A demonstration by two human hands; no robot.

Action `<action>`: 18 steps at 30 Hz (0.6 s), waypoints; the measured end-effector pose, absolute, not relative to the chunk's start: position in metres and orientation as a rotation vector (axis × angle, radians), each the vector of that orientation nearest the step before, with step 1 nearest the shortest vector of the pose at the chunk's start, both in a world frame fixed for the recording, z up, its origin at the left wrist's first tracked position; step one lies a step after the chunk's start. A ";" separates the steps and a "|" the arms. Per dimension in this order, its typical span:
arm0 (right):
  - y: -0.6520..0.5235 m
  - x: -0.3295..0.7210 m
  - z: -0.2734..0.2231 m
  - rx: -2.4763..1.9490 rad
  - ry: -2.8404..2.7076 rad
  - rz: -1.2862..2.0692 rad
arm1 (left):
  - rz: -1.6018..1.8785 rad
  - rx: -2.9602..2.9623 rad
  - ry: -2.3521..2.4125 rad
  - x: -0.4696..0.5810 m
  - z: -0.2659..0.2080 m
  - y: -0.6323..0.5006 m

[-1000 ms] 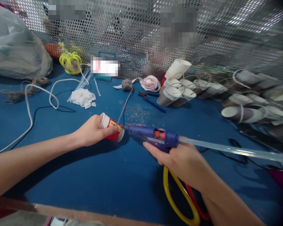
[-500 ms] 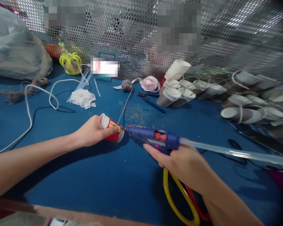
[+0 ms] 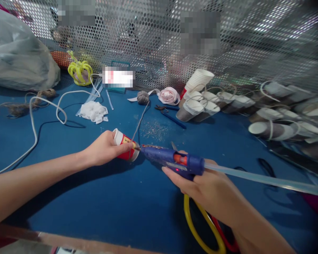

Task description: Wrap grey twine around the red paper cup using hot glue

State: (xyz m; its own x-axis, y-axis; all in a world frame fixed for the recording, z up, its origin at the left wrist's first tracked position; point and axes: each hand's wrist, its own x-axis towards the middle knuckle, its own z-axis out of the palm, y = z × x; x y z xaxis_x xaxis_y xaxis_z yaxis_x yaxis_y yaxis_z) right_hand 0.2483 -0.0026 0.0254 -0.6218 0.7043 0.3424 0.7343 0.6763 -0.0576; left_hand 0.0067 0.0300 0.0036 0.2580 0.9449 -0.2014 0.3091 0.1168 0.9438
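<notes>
My left hand (image 3: 104,147) is closed round a red and white paper cup (image 3: 117,137), tilted on its side with the white rim toward the left. A grey cord (image 3: 140,121) runs from a small ball of cord (image 3: 142,97) to the cup, under my thumb. In my right hand (image 3: 201,181) is a blue hot glue gun (image 3: 164,157) with a red light lit and a long clear glue stick (image 3: 254,177) out of its back. Its nozzle points at the cup by my left thumb; whether it touches, I cannot tell. Scissors with yellow and red handles (image 3: 189,222) lie partly under my right hand.
Cord-wrapped cups (image 3: 190,109) with loop handles crowd the right, near a white cup stack (image 3: 200,79). Pliers (image 3: 172,116), a pink ribbon roll (image 3: 169,96), a white scrap pile (image 3: 92,112) and a white cable (image 3: 33,123) lie about. A perforated metal panel (image 3: 153,42) stands behind.
The rear of the glue gun has dropped slightly, with my right hand a little lower. My left hand holds the cup almost unchanged; the view has shifted slightly.
</notes>
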 end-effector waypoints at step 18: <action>-0.008 0.228 0.043 -1.390 -2.356 0.491 | 0.741 1.307 1.169 0.010 -0.002 0.034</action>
State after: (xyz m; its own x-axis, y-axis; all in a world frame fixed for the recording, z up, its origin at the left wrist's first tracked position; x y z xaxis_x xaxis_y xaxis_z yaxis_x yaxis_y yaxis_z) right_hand 0.2278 -0.0077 0.0434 -0.4509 0.8831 0.1299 0.7579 0.4556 -0.4670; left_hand 0.0102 0.0343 -0.0017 0.2988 0.9272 -0.2260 0.1918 0.1736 0.9660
